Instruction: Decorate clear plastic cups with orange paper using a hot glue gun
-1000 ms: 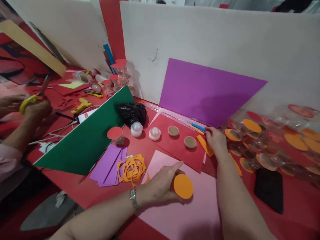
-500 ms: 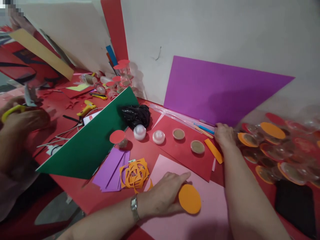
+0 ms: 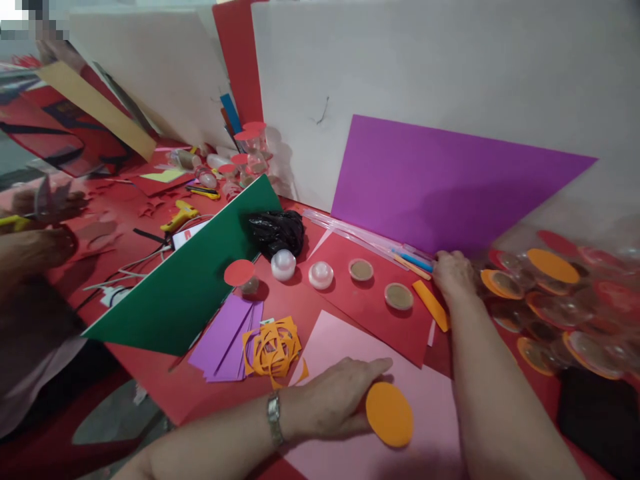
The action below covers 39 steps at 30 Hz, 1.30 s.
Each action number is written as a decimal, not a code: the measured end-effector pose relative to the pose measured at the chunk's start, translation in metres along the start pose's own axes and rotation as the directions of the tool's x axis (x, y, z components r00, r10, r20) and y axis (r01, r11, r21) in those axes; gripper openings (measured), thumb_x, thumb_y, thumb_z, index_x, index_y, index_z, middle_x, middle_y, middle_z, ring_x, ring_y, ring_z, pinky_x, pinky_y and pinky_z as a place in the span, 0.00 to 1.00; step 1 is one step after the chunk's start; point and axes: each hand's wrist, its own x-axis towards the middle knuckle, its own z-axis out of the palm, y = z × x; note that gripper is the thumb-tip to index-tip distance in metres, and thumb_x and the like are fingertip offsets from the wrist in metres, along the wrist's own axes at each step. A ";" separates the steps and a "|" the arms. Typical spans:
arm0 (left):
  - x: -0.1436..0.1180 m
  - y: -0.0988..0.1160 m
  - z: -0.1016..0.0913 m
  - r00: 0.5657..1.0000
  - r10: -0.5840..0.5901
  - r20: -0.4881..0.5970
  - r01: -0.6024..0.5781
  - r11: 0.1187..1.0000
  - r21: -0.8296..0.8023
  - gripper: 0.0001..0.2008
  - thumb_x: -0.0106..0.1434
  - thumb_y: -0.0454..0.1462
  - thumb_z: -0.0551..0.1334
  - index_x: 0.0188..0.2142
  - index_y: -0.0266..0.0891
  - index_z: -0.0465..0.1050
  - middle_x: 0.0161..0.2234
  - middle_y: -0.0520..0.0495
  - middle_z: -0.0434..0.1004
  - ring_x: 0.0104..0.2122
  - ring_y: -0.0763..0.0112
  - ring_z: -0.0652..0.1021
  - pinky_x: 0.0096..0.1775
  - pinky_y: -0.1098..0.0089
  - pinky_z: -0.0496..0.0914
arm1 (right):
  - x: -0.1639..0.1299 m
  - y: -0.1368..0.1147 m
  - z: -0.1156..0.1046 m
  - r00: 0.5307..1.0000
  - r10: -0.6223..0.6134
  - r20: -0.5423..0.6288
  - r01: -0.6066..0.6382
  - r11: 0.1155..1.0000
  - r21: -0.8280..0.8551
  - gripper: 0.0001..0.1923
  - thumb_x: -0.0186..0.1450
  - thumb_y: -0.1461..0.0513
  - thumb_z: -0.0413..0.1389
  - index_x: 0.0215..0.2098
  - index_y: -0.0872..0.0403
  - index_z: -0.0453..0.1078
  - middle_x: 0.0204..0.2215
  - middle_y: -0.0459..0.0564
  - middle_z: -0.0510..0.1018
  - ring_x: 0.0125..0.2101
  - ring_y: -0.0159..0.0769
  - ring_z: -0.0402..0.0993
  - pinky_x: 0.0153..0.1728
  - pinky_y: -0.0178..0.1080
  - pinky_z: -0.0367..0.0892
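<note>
Orange disc: a round paper cut-out (image 3: 389,414) held at its left edge by the left hand (image 3: 333,403), over the pink sheet (image 3: 430,400) near the front of the surface.
Left hand: fingers curled on the disc, index finger stretched out along the pink sheet; a metal watch (image 3: 274,419) on the wrist.
Right hand: the right hand (image 3: 454,275) lies palm down at the lower edge of the purple sheet (image 3: 440,183), fingertips on the thin sticks and pens (image 3: 400,253) there; whether it pinches one I cannot tell.
Beside the right hand: an orange strip (image 3: 431,305) just left of the wrist; a clear bag of capped cups (image 3: 555,293) touching it on the right.
Red sheet: red sheet (image 3: 370,300) carrying two brown-filled cups (image 3: 399,296) and a white dome lid (image 3: 321,274).
Farther left: a black bag (image 3: 277,231), a green sheet (image 3: 190,273) propped at a slant, purple strips (image 3: 227,337) and an orange cut-out scrap (image 3: 273,345).
Surface: red surface (image 3: 165,380), strewn with paper.
Other person: at the far left, blurred hands (image 3: 35,227) of a co-worker.
</note>
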 end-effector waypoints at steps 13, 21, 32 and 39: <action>0.001 -0.010 -0.024 0.998 0.032 0.053 -0.031 0.999 -0.019 0.49 0.57 0.41 0.75 0.69 0.38 0.49 0.64 0.26 0.63 0.63 0.46 0.67 0.59 0.50 0.69 | -0.076 -0.015 -0.074 0.963 -0.193 -0.188 0.227 0.957 0.182 0.15 0.68 0.58 0.46 0.45 0.54 0.71 0.39 0.58 0.78 0.40 0.46 0.72 0.46 0.46 0.65; -0.004 0.003 -0.054 0.875 0.158 -0.458 -0.053 0.971 0.233 0.26 0.72 0.48 0.59 0.63 0.40 0.57 0.55 0.35 0.69 0.53 0.56 0.73 0.54 0.54 0.71 | -0.191 -0.023 -0.132 0.845 -0.491 -0.211 0.507 0.611 0.608 0.11 0.67 0.53 0.51 0.36 0.48 0.72 0.29 0.47 0.77 0.27 0.36 0.73 0.29 0.37 0.67; -0.007 0.031 -0.031 0.944 0.312 -0.105 -0.244 0.878 0.412 0.32 0.74 0.55 0.40 0.44 0.35 0.74 0.30 0.44 0.76 0.30 0.67 0.74 0.40 0.66 0.70 | -0.275 -0.030 -0.137 0.928 -0.286 -0.241 0.347 0.417 0.840 0.05 0.67 0.57 0.59 0.35 0.48 0.76 0.27 0.45 0.80 0.24 0.32 0.75 0.25 0.31 0.69; -0.007 0.041 -0.019 0.931 0.365 0.026 -0.338 0.830 0.444 0.35 0.74 0.54 0.33 0.31 0.38 0.69 0.22 0.47 0.71 0.24 0.67 0.70 0.33 0.67 0.67 | -0.306 -0.040 -0.103 0.946 -0.061 -0.317 0.323 0.160 0.933 0.05 0.68 0.58 0.59 0.36 0.49 0.76 0.21 0.42 0.73 0.17 0.28 0.66 0.19 0.32 0.63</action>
